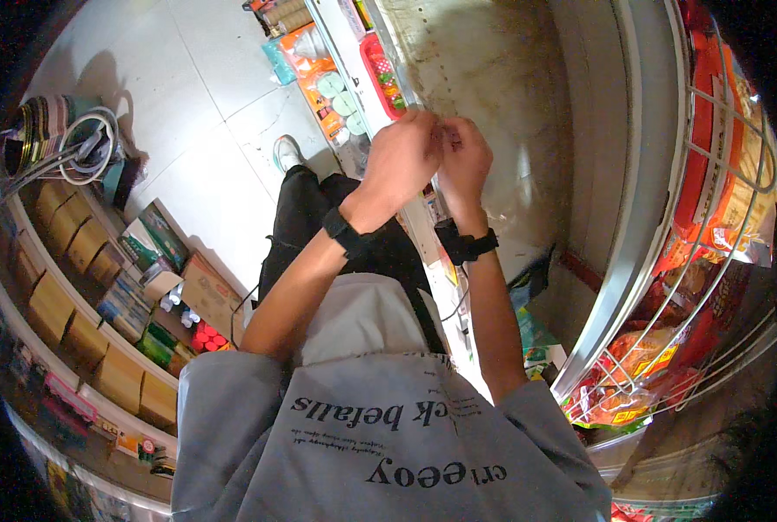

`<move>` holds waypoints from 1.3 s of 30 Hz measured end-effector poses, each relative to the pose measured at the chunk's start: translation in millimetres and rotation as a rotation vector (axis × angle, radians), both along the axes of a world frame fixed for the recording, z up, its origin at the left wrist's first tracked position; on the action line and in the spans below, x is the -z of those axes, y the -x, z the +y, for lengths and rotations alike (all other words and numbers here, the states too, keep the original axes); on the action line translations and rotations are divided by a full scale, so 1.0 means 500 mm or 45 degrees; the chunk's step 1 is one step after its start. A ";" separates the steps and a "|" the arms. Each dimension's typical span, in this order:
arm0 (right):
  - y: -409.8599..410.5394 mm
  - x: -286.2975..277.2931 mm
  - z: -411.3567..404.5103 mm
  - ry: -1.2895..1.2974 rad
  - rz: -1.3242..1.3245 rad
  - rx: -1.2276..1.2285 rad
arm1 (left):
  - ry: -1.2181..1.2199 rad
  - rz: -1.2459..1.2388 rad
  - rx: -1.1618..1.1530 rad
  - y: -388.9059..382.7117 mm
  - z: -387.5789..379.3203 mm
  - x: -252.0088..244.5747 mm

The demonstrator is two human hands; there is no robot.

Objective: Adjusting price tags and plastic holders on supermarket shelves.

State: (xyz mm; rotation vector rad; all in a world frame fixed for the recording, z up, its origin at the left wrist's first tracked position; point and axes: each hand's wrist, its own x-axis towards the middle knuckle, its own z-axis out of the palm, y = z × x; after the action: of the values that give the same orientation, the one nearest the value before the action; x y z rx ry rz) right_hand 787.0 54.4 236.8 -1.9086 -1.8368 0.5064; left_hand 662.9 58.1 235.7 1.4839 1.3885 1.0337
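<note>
My left hand point(403, 149) and my right hand point(465, 160) meet at the fingertips, fingers curled inward, above the edge of a white shelf. Something small and dark shows in the shadow between the fingers, too blurred to name. Black bands circle both wrists, the left band point(348, 233) and the right band point(467, 240). Just beyond my left hand is a red plastic tray point(367, 55) holding small, brightly coloured wrapped items. Pale green round items point(344, 103) in packaging sit on a lower level beside the shelf edge.
To the right, a wire rack point(705, 153) holds packaged food point(646, 355), beside a stained, dull surface point(493, 85). At left stand shelves with cardboard boxes point(118, 385), a carton point(212, 293) on the tiled floor point(193, 156), and rolls of tape point(56, 130).
</note>
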 end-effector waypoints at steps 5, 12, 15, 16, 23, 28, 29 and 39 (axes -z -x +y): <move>-0.011 0.014 0.004 0.100 0.292 0.194 | 0.163 -0.034 -0.152 0.036 -0.005 0.026; -0.028 0.018 0.016 0.212 0.537 0.304 | -0.080 0.139 -0.140 0.047 0.035 0.039; -0.029 0.012 0.018 0.311 0.824 0.394 | -0.253 0.210 -0.047 0.047 0.052 0.031; -0.031 0.011 0.020 0.320 0.864 0.397 | -0.316 0.211 -0.007 0.045 0.057 0.028; -0.028 0.016 0.023 -0.003 0.279 0.201 | -0.412 0.340 0.127 0.061 0.096 0.044; -0.025 -0.004 0.009 -0.032 0.171 0.137 | -0.649 0.484 0.497 0.044 0.098 0.032; -0.021 -0.008 0.009 -0.032 0.212 0.164 | -0.654 0.483 0.507 0.044 0.100 0.031; -0.056 0.007 -0.050 -0.031 0.046 0.173 | -0.720 0.483 0.768 0.053 0.156 0.028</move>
State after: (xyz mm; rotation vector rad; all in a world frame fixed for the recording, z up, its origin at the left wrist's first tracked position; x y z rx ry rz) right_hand 815.0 29.6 233.6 -1.9784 -1.6698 0.4678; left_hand 636.3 136.1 221.7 2.4235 0.7937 0.7997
